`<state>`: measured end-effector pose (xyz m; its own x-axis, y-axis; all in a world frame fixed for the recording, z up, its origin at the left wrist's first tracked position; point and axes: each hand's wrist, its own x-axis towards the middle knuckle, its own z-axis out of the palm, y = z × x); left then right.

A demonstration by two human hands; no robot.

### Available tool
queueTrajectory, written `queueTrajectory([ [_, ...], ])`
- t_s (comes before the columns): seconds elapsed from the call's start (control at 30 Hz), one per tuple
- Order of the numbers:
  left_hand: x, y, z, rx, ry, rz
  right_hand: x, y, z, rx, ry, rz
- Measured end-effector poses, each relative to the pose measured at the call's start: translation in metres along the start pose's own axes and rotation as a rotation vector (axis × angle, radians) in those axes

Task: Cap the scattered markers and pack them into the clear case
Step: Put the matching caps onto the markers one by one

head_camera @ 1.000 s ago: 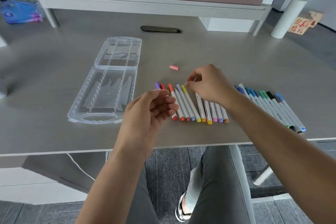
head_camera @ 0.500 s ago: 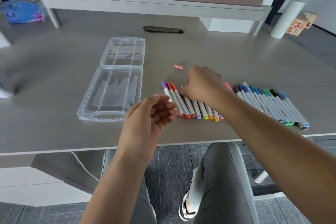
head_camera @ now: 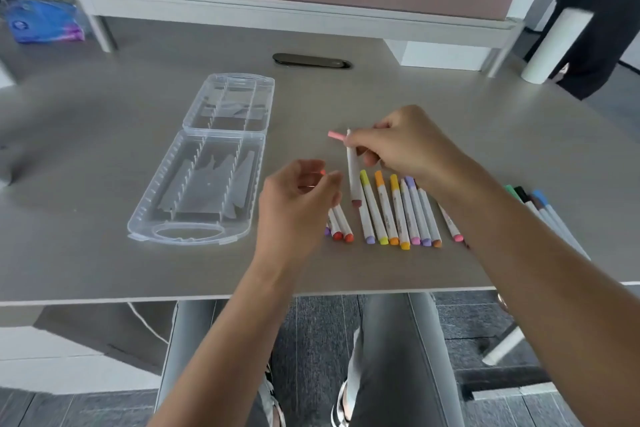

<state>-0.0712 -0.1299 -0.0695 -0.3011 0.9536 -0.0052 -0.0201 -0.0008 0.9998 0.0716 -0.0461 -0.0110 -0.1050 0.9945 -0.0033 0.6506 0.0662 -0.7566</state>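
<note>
- The right hand [head_camera: 405, 146] pinches a white marker [head_camera: 353, 166] near its upper end between curled fingers [head_camera: 372, 158] and thumb; the marker hangs tilted, its dark red end pointing down toward the tabletop [head_camera: 450, 87].
- A small pink cap [head_camera: 336, 135] shows just beside the marker's top, left of the right fingers; whether it touches the marker cannot be told.
- The left hand [head_camera: 299, 198] hovers just left of the marker, fingers loosely curled and spread, holding nothing.
- Below the right fingers lies a row of capped markers [head_camera: 394, 211], side by side on the tabletop, partly hidden by both hands.
- More markers [head_camera: 540, 204] with green, black and blue caps lie beyond the right forearm.
- Well left of the left hand, the clear case [head_camera: 204, 180] lies open and flat.
</note>
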Motion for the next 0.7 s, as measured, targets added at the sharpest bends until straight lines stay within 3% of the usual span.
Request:
queueTrajectory([
  [0.17,0.013,0.005,0.02,-0.253,-0.161,-0.199,0.011,0.005,0.004,0.001,-0.022,-0.035],
  [0.37,0.022,0.013,0.02,-0.53,-0.104,-0.369,0.058,0.032,0.008,-0.153,0.105,-0.037],
  [0.7,0.036,0.014,0.009,-0.669,-0.133,-0.418,0.107,0.039,0.047,-0.37,0.049,-0.142],
])
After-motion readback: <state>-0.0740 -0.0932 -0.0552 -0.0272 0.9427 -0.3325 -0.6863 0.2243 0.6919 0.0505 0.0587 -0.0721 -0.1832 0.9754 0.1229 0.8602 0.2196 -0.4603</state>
